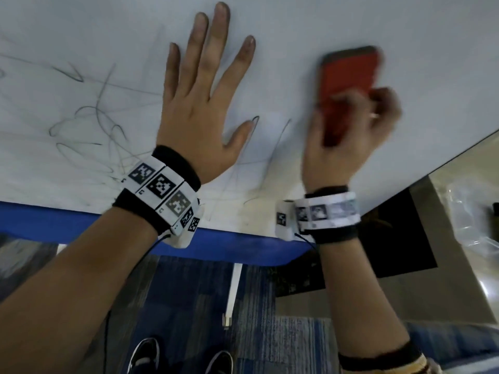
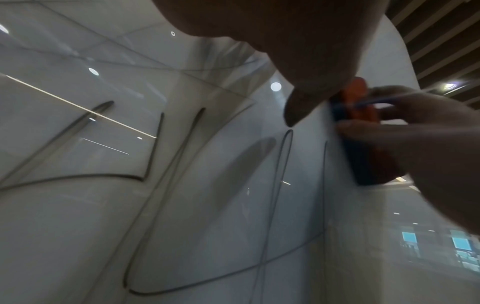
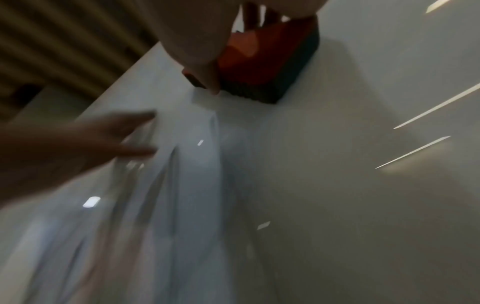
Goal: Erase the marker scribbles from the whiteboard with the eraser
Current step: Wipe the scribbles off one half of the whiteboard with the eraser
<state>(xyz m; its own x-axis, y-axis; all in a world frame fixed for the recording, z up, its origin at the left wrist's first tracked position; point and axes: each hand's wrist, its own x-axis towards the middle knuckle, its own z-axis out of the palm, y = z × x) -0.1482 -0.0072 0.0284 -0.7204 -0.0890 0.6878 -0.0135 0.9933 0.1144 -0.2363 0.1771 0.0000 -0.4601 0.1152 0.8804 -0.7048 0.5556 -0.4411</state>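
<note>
The whiteboard (image 1: 297,28) fills the upper head view, with dark marker scribbles (image 1: 89,122) across its left and lower middle. My left hand (image 1: 205,98) lies flat on the board with its fingers spread. My right hand (image 1: 359,130) grips the lower end of a red eraser (image 1: 348,82) with a dark pad, pressed against the board to the right of the scribbles. The eraser (image 3: 262,67) shows in the right wrist view with my thumb across its near corner. In the left wrist view, the scribbles (image 2: 161,185) run below my thumb, and the eraser (image 2: 363,131) sits at the right.
A blue frame edge (image 1: 243,247) runs along the board's bottom. Below it lie blue carpet (image 1: 189,306) and my shoes (image 1: 145,354). The board's right edge (image 1: 459,155) meets a grey floor with a black mat (image 1: 399,238).
</note>
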